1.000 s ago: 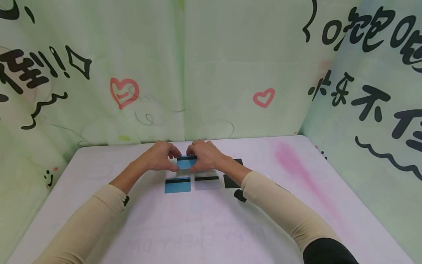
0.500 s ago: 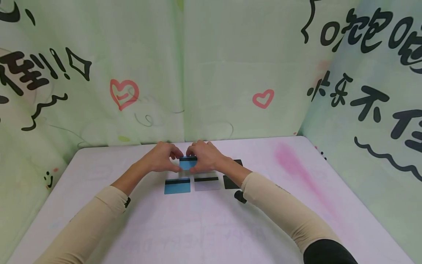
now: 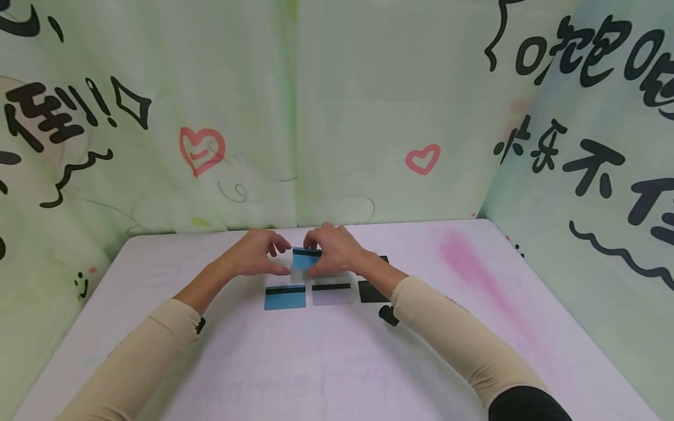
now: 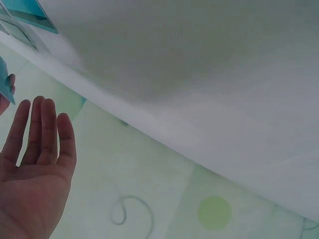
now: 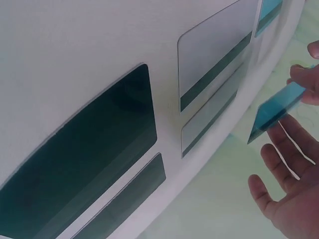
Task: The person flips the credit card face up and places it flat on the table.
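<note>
My right hand (image 3: pixel 334 250) pinches a blue card with a black stripe (image 3: pixel 305 260) above the far part of the table, the card tilted up. In the right wrist view the same blue card (image 5: pixel 276 112) sticks out from the fingertips. Just left of it, my left hand (image 3: pixel 259 252) is held with thumb and fingers apart; in the left wrist view its fingers are straight and the palm bare. On the table lie another blue card (image 3: pixel 285 299), a silver card (image 3: pixel 332 296) and a black card (image 3: pixel 372 292) in a row.
Behind the row lie a second silver card (image 5: pixel 209 119) and a second black card (image 5: pixel 124 209), partly covered by my right arm in the head view. The white table (image 3: pixel 316 362) ends at a printed curtain (image 3: pixel 347 117) behind the hands.
The blue card was between both hands; now the left fingers are off it and only my right hand holds it. The right hand and card have shifted slightly right.
</note>
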Tool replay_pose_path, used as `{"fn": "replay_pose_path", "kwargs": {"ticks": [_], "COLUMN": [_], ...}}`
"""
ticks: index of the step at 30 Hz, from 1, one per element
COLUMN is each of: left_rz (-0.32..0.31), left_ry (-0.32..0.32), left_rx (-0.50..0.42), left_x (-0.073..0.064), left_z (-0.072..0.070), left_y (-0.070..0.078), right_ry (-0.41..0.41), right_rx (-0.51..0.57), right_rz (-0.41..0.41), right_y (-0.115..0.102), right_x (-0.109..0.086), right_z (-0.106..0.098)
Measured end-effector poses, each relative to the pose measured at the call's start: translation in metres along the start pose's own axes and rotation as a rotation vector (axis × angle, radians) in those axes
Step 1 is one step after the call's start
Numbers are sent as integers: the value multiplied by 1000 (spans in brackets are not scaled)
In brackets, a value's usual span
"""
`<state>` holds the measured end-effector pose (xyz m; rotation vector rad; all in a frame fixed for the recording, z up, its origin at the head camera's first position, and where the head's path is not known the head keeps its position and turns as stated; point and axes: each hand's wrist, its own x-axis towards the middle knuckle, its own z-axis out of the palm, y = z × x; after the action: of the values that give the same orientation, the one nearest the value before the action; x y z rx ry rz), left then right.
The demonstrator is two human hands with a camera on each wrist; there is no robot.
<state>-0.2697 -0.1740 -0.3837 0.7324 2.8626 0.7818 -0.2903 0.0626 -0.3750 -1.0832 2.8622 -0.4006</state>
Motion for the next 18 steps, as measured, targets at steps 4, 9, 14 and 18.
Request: {"fn": "replay_pose_path", "kwargs": {"ticks": [4, 9, 14, 18], "left_rz": [-1, -4, 8, -1], "left_ry": [-10, -16, -10, -14], "left_rx": [-2, -8, -8, -11], "left_x": [0, -1, -2, -1], "left_z": [2, 3, 3, 4], "left_y": [-1, -3, -5, -4], "right_ry": [5, 0, 16, 14], "right_rx": [40, 108, 203, 289], "right_rz": [12, 31, 23, 26], "right_y": [3, 7, 11, 14], "right_x": [0, 2, 2, 1], "right_z": [1, 1, 0, 1]}}
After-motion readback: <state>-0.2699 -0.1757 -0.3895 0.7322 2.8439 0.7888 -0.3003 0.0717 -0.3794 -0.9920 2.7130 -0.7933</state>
